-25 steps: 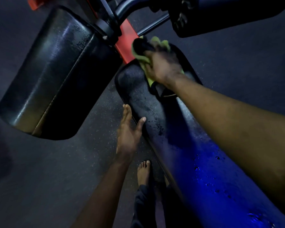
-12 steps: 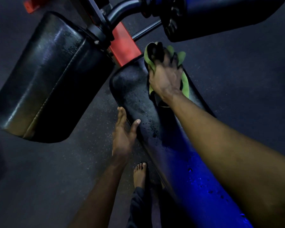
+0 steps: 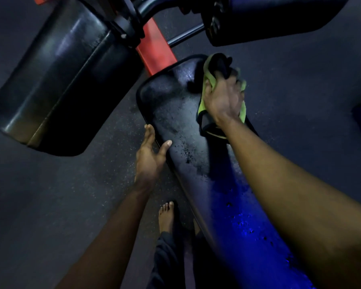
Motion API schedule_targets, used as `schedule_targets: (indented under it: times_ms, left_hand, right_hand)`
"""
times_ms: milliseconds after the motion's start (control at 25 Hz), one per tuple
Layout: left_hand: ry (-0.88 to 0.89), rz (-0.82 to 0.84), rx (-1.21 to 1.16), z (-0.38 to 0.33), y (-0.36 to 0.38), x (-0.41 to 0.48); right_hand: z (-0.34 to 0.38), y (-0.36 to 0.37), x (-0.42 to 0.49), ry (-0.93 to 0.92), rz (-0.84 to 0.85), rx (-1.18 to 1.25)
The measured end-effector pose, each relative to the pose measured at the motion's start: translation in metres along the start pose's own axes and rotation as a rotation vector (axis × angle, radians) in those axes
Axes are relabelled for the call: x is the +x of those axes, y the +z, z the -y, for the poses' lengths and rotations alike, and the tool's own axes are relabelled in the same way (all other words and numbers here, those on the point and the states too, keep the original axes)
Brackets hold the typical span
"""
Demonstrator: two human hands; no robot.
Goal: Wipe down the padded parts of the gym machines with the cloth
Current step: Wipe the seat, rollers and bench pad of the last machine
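A long black padded bench (image 3: 175, 113) runs from the centre to the lower right, wet with droplets and lit blue near me. My right hand (image 3: 221, 99) grips a bunched green and black cloth (image 3: 208, 80) and presses it on the far right part of the pad. My left hand (image 3: 150, 155) holds the bench's left edge, thumb on top and fingers along the side.
A large black padded cushion (image 3: 56, 80) hangs at the upper left on a black bar. A red frame beam (image 3: 156, 51) runs behind the bench. Another dark pad (image 3: 269, 19) sits at the top right. My bare foot (image 3: 166, 215) stands on the dark speckled floor.
My right hand with the cloth has slid from the bench's far end toward its right edge and slightly nearer me. My left hand keeps its hold on the left edge.
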State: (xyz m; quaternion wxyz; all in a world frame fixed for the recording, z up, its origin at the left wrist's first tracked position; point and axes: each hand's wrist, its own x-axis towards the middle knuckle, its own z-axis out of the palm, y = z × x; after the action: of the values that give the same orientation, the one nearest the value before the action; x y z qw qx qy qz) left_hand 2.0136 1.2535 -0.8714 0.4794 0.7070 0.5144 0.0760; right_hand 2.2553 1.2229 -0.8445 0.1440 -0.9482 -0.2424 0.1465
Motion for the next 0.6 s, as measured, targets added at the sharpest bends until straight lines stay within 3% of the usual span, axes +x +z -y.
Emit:
schedule_targets:
  times_ms: [200,320,480,600]
  left_hand:
    - [0.028,-0.007,-0.036,0.002,0.000,-0.005]
    - [0.033,-0.053,-0.089,0.004,0.006,-0.012]
    - [0.109,-0.071,-0.083,0.010,0.012,-0.021]
    - [0.136,0.019,-0.058,0.025,0.008,-0.039]
  right_hand:
    - [-0.054,-0.003,-0.078,-0.041,-0.041,-0.017]
    - [-0.054,0.008,-0.081,-0.075,-0.038,-0.099]
    - [-0.028,0.018,-0.060,-0.263,-0.039,-0.188]
    - [-0.040,0.024,-0.116,-0.405,0.033,-0.170]
